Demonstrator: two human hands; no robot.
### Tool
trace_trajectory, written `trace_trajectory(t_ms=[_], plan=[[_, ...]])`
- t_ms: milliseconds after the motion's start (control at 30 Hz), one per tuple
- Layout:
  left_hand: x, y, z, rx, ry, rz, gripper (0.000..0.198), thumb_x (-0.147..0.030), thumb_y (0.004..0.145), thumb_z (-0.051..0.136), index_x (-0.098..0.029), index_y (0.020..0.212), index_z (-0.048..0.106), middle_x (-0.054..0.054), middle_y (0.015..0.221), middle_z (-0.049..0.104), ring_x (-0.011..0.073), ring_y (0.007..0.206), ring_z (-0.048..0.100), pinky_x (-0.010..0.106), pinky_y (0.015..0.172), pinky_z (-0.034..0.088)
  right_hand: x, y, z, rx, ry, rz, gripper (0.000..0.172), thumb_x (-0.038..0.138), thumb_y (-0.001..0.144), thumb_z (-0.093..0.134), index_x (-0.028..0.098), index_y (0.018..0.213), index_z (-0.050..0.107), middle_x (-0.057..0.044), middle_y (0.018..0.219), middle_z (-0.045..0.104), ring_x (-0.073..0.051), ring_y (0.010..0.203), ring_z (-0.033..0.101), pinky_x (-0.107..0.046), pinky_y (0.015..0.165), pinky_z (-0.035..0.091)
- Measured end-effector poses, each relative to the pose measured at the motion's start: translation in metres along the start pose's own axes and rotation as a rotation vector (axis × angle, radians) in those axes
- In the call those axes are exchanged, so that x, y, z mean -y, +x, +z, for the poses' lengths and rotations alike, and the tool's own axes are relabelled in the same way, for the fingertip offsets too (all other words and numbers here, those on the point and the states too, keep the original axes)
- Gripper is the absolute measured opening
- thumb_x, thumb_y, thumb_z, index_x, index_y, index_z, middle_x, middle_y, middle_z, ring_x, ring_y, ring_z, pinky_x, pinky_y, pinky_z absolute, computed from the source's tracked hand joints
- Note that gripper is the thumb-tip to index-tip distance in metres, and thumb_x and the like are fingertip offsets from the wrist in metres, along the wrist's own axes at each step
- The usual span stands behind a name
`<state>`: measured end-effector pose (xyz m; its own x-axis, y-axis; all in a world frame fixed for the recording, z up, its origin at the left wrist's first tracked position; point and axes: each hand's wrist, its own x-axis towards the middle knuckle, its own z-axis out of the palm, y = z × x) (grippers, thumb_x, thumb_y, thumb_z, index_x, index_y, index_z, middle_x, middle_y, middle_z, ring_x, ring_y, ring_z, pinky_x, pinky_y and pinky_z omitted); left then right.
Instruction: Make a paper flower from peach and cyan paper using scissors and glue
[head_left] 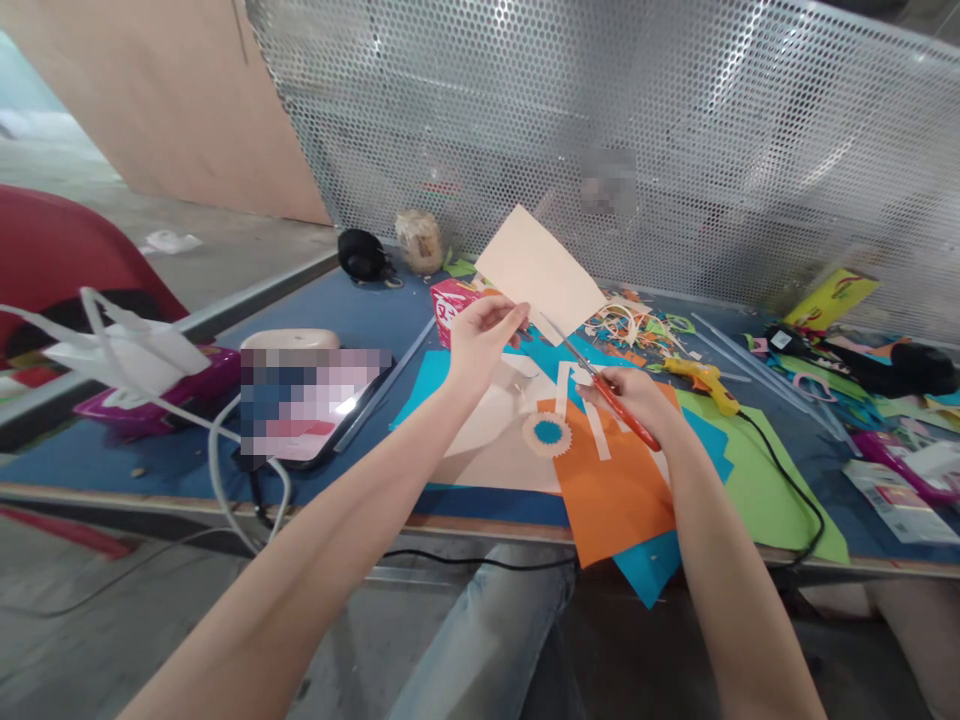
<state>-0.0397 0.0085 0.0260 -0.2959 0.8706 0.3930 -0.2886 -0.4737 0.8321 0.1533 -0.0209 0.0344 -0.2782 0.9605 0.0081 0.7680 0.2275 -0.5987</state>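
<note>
My left hand (491,325) pinches the lower left edge of a cream sheet of paper (541,268), held up above the table. In my right hand (637,395) is a pair of scissors with red handles (626,412). The blades point up and left, their tips close to the sheet's lower edge; whether they touch it I cannot tell. Below lie an orange sheet (615,510), cream paper (480,460) and several blue sheets. A cream ring with a jagged edge (559,452) rests there around a blue centre, near cut cream strips (600,435).
A yellow glue gun (705,382) with a black cable sits right, beside green paper (780,480). Paper scraps (637,328) are heaped behind. A tablet-like device (315,410) and tissue pack (161,400) lie left. A perforated metal panel (637,120) stands along the back.
</note>
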Motion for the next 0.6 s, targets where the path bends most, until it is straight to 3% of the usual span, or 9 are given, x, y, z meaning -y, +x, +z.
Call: trace_trajectory(t_ms=[167, 600], plan=[[0.0017, 0.0010, -0.0006, -0.004, -0.007, -0.012, 0.020, -0.027, 0.056, 0.073, -0.014, 0.061, 0.059, -0.002, 0.053, 0.060, 0.0063, 0.045, 0.052, 0.016, 0.040, 0.040, -0.0003, 0.0001, -0.0001, -0.010, -0.006, 0.036, 0.049, 0.064, 0.061, 0.055, 0.018, 0.054, 0.040, 0.005, 0.055, 0.032, -0.008, 0.053, 0.030, -0.021, 0.048, 0.026], [0.0041, 0.0025, -0.0019, 0.004, 0.000, -0.025, 0.023, -0.031, 0.055, 0.074, -0.014, 0.062, 0.059, -0.001, 0.055, 0.060, 0.0063, 0.045, 0.052, 0.017, 0.041, 0.041, -0.0013, 0.0000, -0.0014, -0.028, -0.010, 0.028, 0.047, 0.063, 0.062, 0.055, 0.017, 0.062, 0.055, 0.000, 0.057, 0.049, -0.011, 0.054, 0.043, -0.023, 0.049, 0.031]])
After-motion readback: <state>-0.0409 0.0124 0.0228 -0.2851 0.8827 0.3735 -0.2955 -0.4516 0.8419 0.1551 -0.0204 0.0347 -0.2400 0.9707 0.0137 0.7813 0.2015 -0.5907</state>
